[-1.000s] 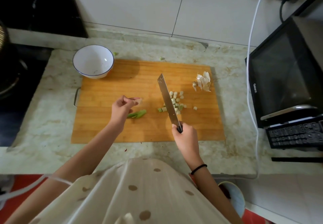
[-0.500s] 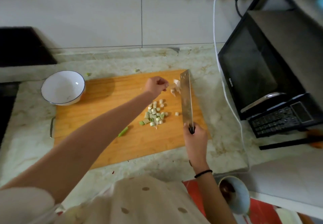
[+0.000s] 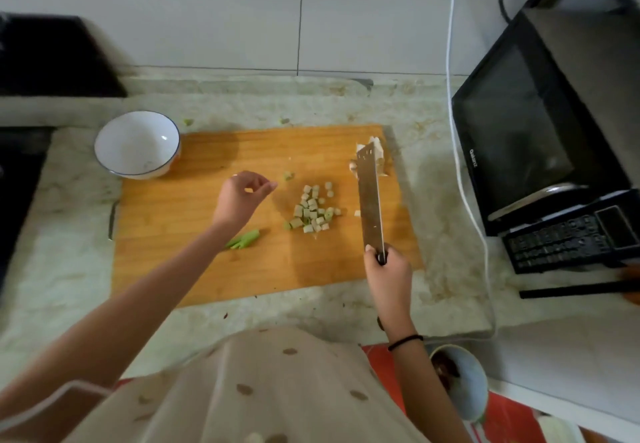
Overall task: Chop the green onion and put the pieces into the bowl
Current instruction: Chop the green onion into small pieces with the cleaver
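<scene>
A heap of chopped green onion pieces [image 3: 313, 210] lies in the middle of the wooden cutting board [image 3: 194, 262]. A short uncut green stalk end [image 3: 244, 239] rests on the board near my left wrist. My left hand [image 3: 242, 197] hovers left of the heap, fingers loosely curled with thumb and fingertips close, holding nothing that I can see. One loose piece [image 3: 288, 175] lies just beyond its fingertips. My right hand [image 3: 388, 269] grips the handle of a cleaver [image 3: 370, 197], its blade standing on the board right of the heap. The white bowl [image 3: 104, 145] with a blue rim sits empty at the board's far left corner.
Pale onion root scraps [image 3: 379, 152] lie at the board's far right corner behind the blade. A black microwave [image 3: 540, 145] stands on the right, with a white cable [image 3: 460, 179] trailing down the marble counter [image 3: 443, 179]. A dark stove [image 3: 17, 179] is on the left.
My left hand has drawn back from the scraps at the far right corner to the left of the heap. The cleaver has stayed right of the heap. The camera view has shifted.
</scene>
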